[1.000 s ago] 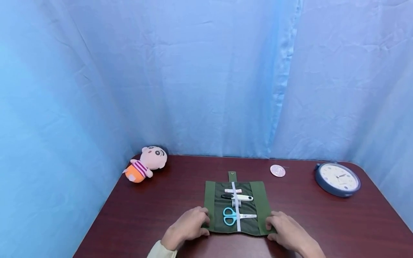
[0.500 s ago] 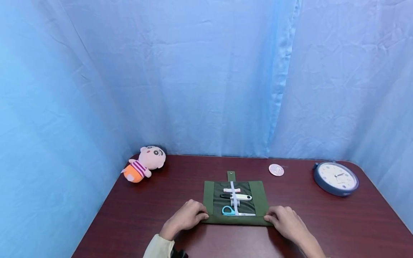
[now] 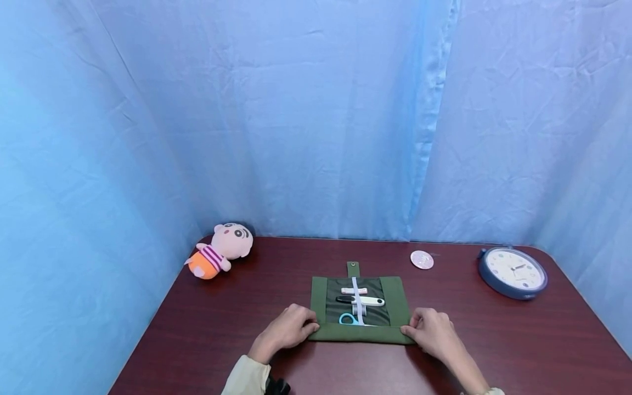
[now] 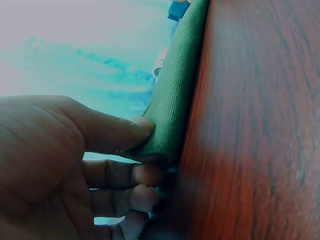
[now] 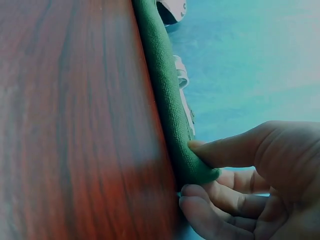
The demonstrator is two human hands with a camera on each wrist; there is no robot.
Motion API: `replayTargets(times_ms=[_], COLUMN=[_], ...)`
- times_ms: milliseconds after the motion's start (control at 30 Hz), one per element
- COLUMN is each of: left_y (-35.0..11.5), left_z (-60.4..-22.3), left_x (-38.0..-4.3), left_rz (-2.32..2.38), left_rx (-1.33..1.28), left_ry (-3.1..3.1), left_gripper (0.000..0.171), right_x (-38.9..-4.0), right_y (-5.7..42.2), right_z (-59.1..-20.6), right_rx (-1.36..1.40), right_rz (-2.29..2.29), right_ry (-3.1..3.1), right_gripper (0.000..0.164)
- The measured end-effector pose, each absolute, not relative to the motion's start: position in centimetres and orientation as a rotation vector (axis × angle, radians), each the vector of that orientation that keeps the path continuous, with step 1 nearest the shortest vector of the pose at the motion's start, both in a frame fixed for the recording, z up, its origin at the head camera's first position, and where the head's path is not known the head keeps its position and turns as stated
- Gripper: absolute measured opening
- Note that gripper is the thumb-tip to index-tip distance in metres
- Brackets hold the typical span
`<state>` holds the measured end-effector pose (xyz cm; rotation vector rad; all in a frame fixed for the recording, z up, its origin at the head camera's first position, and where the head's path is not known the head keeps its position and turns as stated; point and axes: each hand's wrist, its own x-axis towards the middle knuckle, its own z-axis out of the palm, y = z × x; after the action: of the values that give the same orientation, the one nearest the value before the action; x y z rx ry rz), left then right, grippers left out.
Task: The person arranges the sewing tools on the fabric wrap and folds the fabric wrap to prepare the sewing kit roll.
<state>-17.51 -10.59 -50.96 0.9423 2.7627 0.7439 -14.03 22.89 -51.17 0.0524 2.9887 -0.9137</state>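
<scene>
A green fabric tool roll (image 3: 400,302) lies on the table with its near edge folded over. My left hand (image 3: 288,327) pinches the left end of that fold between thumb and fingers; the left wrist view shows the thumb on top of the cloth (image 4: 172,95). At the right end, my right hand (image 3: 434,331) pinches the fold the same way. Under a white elastic strap (image 3: 356,291) lie a small pinkish-white item (image 3: 349,291), a black-and-white handled tool (image 3: 371,301), a grey spool-like piece (image 3: 362,310) and scissors with turquoise handles (image 3: 345,316), mostly hidden by the fold.
A snap tab (image 3: 353,268) sticks out from the roll's far edge. On the dark wooden table (image 3: 237,302) a plush doll (image 3: 217,252) lies at the far left. A round shiny disc (image 3: 422,259) and a blue-rimmed clock (image 3: 513,271) are at the far right. Blue curtains (image 3: 306,120) surround the table.
Both hands have lifted the roll's near edge and folded it away from me, over the scissors. In the last half second the fold has advanced slightly, and the right hand has shifted a little left.
</scene>
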Motion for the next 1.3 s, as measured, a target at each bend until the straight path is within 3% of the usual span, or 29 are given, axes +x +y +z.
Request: replayTargets(times_ms=[367,533,800,1033,1300], left_y=[-9.7,-9.6,-8.7,-8.0,-7.4], left_z=[-51.2,-51.1,-50.8,-50.5,-50.1], left_x=[-17.5,-17.3,-16.3,-15.1,-14.1], left_rz=[0.687,0.673,0.174,-0.133,-0.214], left_rx=[0.745,0.634,0.953,1.076,0.963], left_ry=[2.833,2.862,3.095,3.194,3.167], left_gripper=[0.037,0.036,0.012,0.009,0.006], right_x=[-14.5,-14.3,-13.9,-12.9,-13.0], right_y=[22.8,22.1,21.3,21.9,23.2], right_z=[-51.2,-51.5,-51.7,-51.7,-51.5], right_rx=[0.133,-0.137,-0.553,-0.919,-1.211], right_rz=[-0.68,-0.635,-0.302,-0.055,0.033], right_ry=[3.035,3.156,3.378,3.446,3.348], right_gripper=[0.037,0.033,0.021,0.011,0.023])
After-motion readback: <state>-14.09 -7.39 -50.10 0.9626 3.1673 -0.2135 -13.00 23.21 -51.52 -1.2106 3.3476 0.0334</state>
